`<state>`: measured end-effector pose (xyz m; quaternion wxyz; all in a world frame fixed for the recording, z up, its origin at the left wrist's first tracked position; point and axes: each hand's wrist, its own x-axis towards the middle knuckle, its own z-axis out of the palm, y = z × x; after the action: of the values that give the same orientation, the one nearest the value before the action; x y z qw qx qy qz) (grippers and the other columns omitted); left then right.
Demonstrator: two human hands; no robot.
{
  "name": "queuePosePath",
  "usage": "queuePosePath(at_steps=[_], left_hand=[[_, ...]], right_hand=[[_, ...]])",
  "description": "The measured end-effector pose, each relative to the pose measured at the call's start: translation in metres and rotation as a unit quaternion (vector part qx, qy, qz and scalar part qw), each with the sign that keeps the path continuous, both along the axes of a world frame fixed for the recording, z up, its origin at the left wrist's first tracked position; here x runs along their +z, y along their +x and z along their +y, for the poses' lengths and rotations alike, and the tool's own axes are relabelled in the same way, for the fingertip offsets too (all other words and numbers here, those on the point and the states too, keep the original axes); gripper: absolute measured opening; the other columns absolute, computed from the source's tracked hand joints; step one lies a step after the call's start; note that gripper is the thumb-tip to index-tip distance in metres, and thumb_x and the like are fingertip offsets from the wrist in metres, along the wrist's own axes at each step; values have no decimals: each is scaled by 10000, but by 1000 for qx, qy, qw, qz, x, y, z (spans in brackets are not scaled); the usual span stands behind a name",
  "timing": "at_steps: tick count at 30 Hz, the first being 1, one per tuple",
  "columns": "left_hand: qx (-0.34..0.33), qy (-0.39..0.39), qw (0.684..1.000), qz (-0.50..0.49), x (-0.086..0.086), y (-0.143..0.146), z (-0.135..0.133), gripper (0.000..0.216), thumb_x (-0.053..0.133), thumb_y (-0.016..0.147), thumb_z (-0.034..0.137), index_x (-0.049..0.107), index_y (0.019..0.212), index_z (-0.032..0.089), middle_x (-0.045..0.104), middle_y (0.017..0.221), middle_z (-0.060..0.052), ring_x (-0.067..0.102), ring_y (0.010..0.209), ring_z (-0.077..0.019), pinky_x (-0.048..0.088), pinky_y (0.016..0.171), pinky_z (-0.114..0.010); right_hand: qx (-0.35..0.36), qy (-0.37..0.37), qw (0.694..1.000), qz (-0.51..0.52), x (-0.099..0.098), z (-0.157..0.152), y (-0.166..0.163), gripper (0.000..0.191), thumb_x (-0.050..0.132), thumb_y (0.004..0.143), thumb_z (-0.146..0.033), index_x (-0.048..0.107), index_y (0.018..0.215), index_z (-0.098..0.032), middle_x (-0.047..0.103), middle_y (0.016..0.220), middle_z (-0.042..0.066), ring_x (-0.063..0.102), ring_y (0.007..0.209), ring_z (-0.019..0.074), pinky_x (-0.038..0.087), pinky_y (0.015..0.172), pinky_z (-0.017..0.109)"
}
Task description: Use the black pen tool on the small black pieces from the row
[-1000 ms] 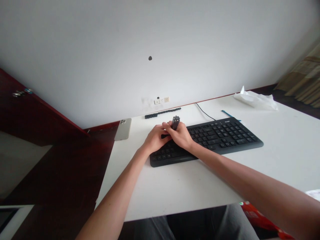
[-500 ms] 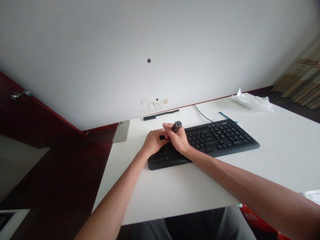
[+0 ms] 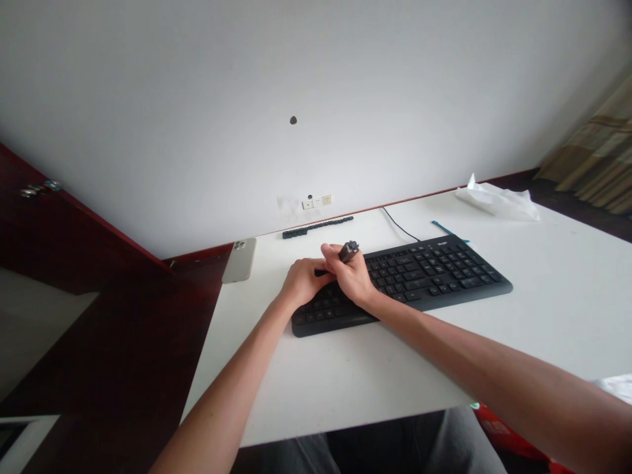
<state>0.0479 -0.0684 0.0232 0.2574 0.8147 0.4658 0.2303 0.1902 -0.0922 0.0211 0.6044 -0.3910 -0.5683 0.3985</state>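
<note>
A black keyboard (image 3: 444, 276) lies on the white table, its left part covered by both hands. In a closed grip, my right hand (image 3: 353, 280) holds a dark thick-handled tool (image 3: 349, 251), whose end sticks up above the thumb and whose lower part is hidden. My left hand (image 3: 302, 280) rests at the keyboard's upper left side, right against the right hand. Its thumb and fingers are bent inward; what they hold, if anything, is hidden. Behind the hands, a row of small black pieces like keycaps (image 3: 318, 227) lies along the table's back edge.
On the table's left edge lies a phone (image 3: 239, 261), back up. A black cable (image 3: 401, 225) runs from the keyboard to the wall. A thin blue strip (image 3: 442, 228) lies behind the keyboard, and a crumpled white plastic bag (image 3: 501, 203) sits at the back right.
Both hands stay at the same spot on the keyboard. The upper end of the tool has tipped or dropped very slightly; nothing else has visibly moved.
</note>
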Motion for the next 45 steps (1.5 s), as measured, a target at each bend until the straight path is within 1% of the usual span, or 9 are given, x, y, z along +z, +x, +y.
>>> queuePosePath(at_steps=[5,10,14,17,20,28,34,40,45], left_hand=[[4,6,999,33,3,2,-3,188,662,882,257,837,942,292,814,944,16,744,858,-222,494,771,-296],[35,28,995,84,3,6,-9,206,620,919,292,822,957,290,808,950,0,737,859,-240,510,772,-314],[-4,95,988,122,5,10,-14,242,545,937,214,758,1051,237,767,1141,-55,700,1034,-281,525,846,-355],[-51,124,981,144,8,11,-16,282,461,969,179,719,1077,213,746,1161,-86,679,1060,-292,524,892,-391],[-78,124,978,146,9,11,-16,285,427,982,163,700,1047,213,743,1160,-86,669,1066,-292,520,912,-410],[-88,123,977,150,5,10,-12,260,431,982,156,681,940,216,752,1110,-77,653,1083,-293,514,914,-420],[-83,116,979,149,7,11,-13,273,425,993,169,694,979,220,746,1151,-67,647,1108,-290,514,933,-421],[-80,102,979,155,9,11,-15,318,394,1015,200,710,1016,239,719,1232,-46,607,1205,-287,512,965,-414],[-79,101,979,157,10,11,-15,328,380,1024,210,707,1028,243,709,1255,-41,602,1218,-287,511,977,-423]], right_hand=[[-7,2,1000,12,-3,1,0,535,562,959,-563,348,609,-219,323,600,-40,318,588,119,294,575,292],[1,12,1000,13,-3,2,0,542,557,968,-557,348,601,-218,324,594,-40,317,583,118,281,570,299],[2,12,1000,-3,-1,0,0,528,554,969,-554,358,612,-217,329,607,-38,321,594,120,287,569,296],[6,11,1000,-13,1,-2,0,517,564,968,-537,366,616,-214,338,610,-38,324,602,117,289,570,292],[7,10,1000,-13,2,-3,0,514,566,969,-531,377,614,-210,350,607,-39,330,602,115,292,572,288],[6,13,1000,7,3,-4,0,519,563,974,-525,364,610,-213,342,599,-41,317,589,112,290,566,285],[3,21,1000,6,1,-3,1,514,559,983,-510,360,613,-215,327,604,-40,305,593,115,277,565,288],[-3,28,999,15,-2,-1,1,526,566,983,-512,344,607,-218,315,599,-42,295,587,114,269,554,292],[-6,29,999,25,0,-3,1,530,568,982,-517,340,607,-218,319,596,-42,298,583,113,274,554,293]])
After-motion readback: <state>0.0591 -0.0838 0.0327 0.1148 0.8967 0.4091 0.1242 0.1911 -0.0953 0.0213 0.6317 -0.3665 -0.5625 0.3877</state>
